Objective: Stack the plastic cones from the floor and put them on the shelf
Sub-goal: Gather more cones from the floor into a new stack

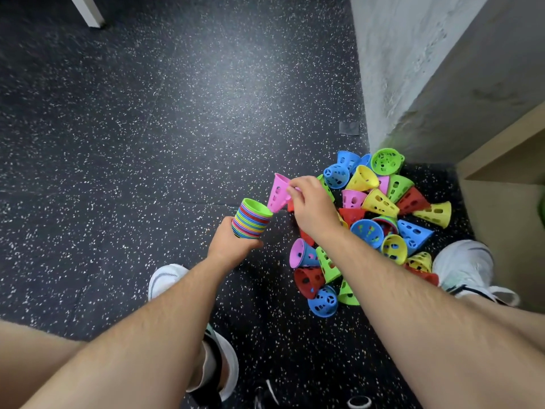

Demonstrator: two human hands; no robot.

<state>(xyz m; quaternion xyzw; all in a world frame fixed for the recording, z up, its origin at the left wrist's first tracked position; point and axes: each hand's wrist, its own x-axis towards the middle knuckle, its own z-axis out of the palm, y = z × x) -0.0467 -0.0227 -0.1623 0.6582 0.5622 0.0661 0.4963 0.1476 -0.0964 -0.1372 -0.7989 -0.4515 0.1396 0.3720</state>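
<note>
My left hand [231, 246] grips a stack of nested coloured cones [251, 220] from below, a green one on top with its wide mouth up. My right hand [312, 205] pinches the rim of a single pink perforated cone [278, 192], whose narrow tip touches the stack's open mouth. A heap of loose cones [380, 208] in blue, yellow, green, red and pink lies on the floor to the right of my hands, partly hidden by my right forearm.
The floor [147, 143] is dark speckled rubber. A grey concrete wall [413, 69] rises behind the heap. A wooden shelf unit [507, 160] stands at the far right. My white shoes [466, 264] flank the heap. A white post [88, 10] stands top left.
</note>
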